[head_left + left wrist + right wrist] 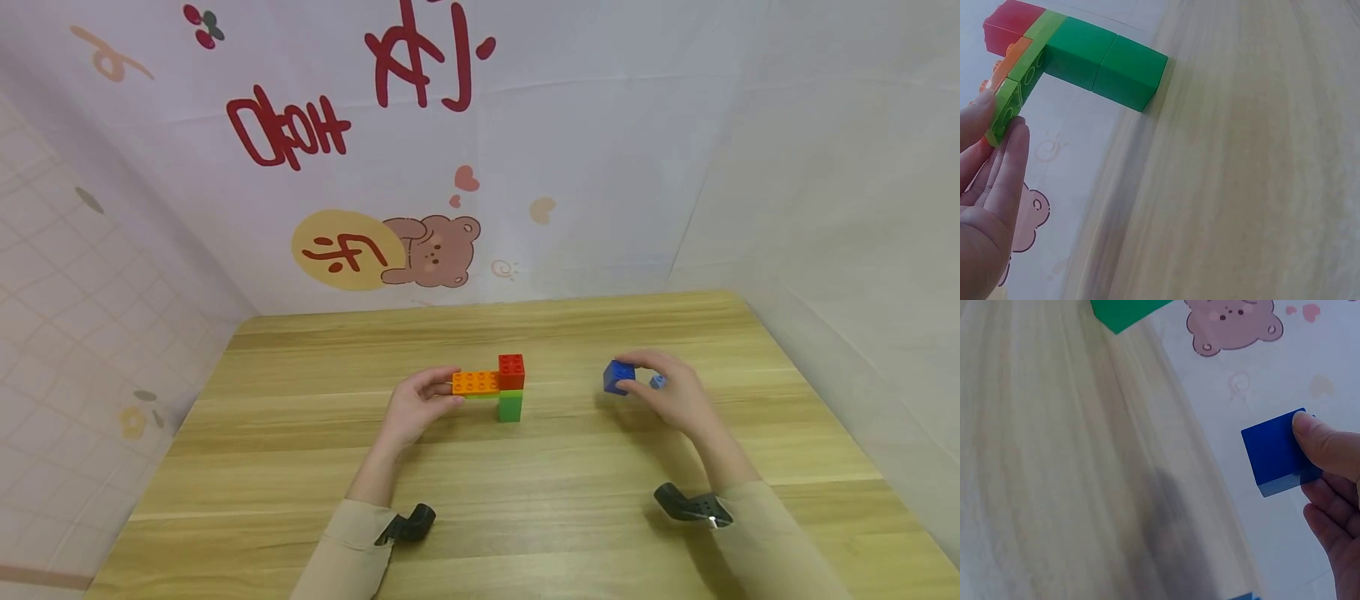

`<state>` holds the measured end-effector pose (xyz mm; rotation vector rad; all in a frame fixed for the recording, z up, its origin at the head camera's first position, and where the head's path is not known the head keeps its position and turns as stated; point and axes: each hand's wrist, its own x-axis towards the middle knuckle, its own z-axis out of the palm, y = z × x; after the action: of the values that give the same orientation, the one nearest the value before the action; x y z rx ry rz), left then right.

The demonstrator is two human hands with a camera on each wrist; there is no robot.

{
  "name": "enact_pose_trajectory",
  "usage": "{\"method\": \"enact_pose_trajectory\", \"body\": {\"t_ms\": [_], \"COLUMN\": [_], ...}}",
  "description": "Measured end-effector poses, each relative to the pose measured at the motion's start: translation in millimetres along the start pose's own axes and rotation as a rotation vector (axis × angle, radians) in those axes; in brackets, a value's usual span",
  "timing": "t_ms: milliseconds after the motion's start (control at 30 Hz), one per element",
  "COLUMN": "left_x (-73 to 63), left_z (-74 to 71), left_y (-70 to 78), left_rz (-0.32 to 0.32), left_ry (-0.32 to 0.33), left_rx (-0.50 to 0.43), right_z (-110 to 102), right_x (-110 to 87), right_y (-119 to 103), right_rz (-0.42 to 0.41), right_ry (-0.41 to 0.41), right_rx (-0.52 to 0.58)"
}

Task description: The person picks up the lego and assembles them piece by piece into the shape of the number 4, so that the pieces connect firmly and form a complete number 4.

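Note:
A toy-brick structure stands on the table: stacked green bricks (1129,72) form a column, with a red brick (512,372) at its top. From the column an arm of an orange brick (475,382) over lime-green bricks (1007,109) reaches left. My left hand (416,406) pinches the free end of this arm between thumb and fingers. To the right, my right hand (671,392) holds a dark blue brick (1275,453) between thumb and fingertips, above the table and apart from the structure. A small light blue brick (657,382) lies beyond the right hand, partly covered by it.
The wooden table (480,517) runs back to a white wall cloth (600,167) printed with red characters and a bear (438,254). Black wrist mounts (408,525) sit on both sleeves. Another cloth hangs along the left side.

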<state>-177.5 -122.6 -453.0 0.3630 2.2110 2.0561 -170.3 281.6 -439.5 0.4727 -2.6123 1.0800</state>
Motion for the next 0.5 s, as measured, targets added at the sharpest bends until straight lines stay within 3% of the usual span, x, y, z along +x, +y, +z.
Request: {"method": "enact_pose_trajectory", "body": {"t_ms": [500], "left_x": [1.0], "left_z": [1.2], "left_y": [-1.6], "left_rz": [0.023], "left_ry": [0.008], "left_rx": [0.006], "right_z": [-1], "right_x": [28.8], "right_y": [-56], "right_rz": [-0.113], "right_ry": [-0.032], "right_rx": [0.039]}}
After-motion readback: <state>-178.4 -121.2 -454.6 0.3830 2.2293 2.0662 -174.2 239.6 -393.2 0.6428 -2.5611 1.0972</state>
